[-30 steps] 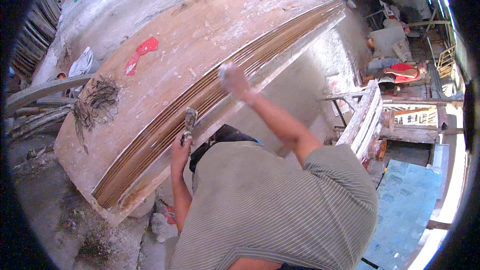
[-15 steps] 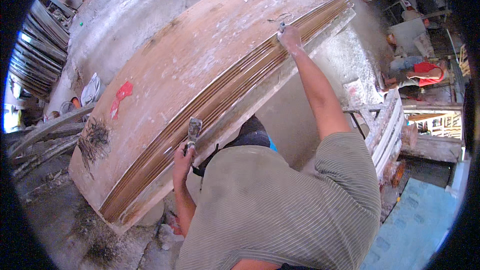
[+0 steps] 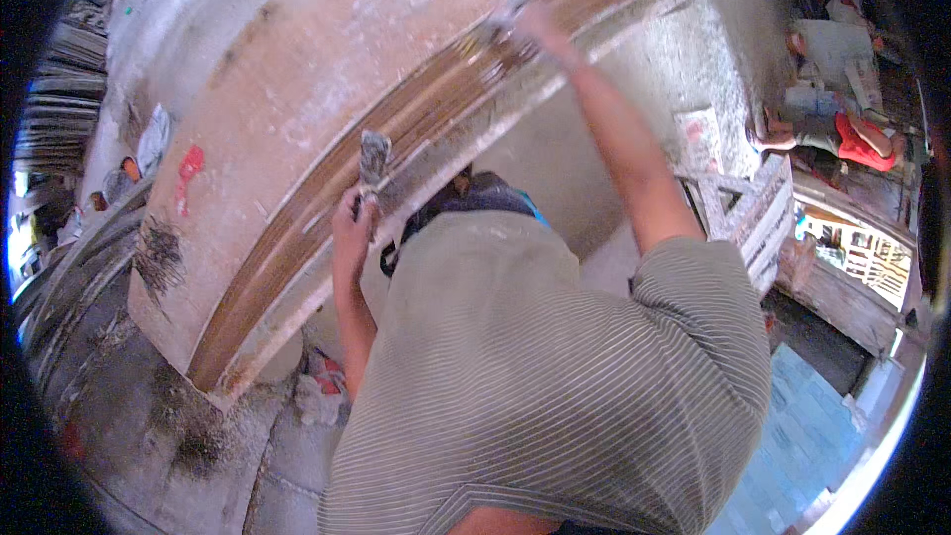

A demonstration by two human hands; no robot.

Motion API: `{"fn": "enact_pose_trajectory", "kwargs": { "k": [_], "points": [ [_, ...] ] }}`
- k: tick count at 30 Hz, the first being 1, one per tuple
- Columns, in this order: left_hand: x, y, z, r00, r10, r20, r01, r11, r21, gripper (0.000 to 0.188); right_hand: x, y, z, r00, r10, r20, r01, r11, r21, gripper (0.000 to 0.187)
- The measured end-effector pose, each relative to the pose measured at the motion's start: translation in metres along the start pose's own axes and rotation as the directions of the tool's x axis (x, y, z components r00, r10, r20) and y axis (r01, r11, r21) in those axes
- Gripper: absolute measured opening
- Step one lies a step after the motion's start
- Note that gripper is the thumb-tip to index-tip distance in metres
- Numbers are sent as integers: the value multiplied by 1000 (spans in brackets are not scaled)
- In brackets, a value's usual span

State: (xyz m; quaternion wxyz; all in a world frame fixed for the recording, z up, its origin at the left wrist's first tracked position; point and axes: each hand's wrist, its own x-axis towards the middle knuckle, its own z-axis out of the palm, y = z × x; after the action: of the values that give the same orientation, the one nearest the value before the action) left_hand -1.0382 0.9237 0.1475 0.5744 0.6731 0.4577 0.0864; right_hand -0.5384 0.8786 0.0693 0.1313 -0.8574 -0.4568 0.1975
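My left hand [image 3: 351, 220] is closed round the handle of a putty knife [image 3: 375, 155]. The knife's broad, whitish-smeared blade points up beside a long brown grooved moulding [image 3: 327, 173]. My right hand [image 3: 540, 22] is smeared by motion over the moulding's upper part. A greyish object in its grip is too blurred to name. The moulding runs diagonally along the near edge of a large worktable [image 3: 297, 69] with a dusty, stained top.
A red scrap [image 3: 188, 173] and a dark tangle of fibres [image 3: 160, 253] lie on the tabletop's left. Stacked strips [image 3: 64, 119] stand far left. At right are a whitened wooden frame [image 3: 738, 203], a blue panel [image 3: 802, 426] and a person in red [image 3: 864, 141].
My right hand has moved left and down along the moulding and is now blurred. My left hand still holds the putty knife. The whole view has shifted somewhat.
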Motion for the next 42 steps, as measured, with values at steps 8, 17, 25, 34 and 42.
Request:
{"fn": "enact_pose_trajectory", "kwargs": {
  "k": [8, 17, 25, 34, 42],
  "points": [
    [29, 17, 27, 994, -90, 59, 96, 989, -110, 24, -21, 36, -17, 882, -320, -346, 155, 890, -429, 23],
    [82, 87, 87, 970, -201, 138, 214, 972, -94, 15, -32, -38, -42, 999, 43, -33, -17, 828, 561, 20],
    [147, 164, 201, 985, -168, -40, 162, 980, -117, 13, 122, 332, -210, 901, 67, -428, -118, 988, -95, 19],
    [185, 248, 333, 973, -232, 1, 231, 970, -78, 13, 28, 195, -168, 933, -297, -205, 339, 914, 221, 22],
    [225, 287, 379, 968, -240, 70, 246, 964, -98, 19, 146, 436, -219, 913, 295, -283, -96, 827, 553, 9]
  ]
}}
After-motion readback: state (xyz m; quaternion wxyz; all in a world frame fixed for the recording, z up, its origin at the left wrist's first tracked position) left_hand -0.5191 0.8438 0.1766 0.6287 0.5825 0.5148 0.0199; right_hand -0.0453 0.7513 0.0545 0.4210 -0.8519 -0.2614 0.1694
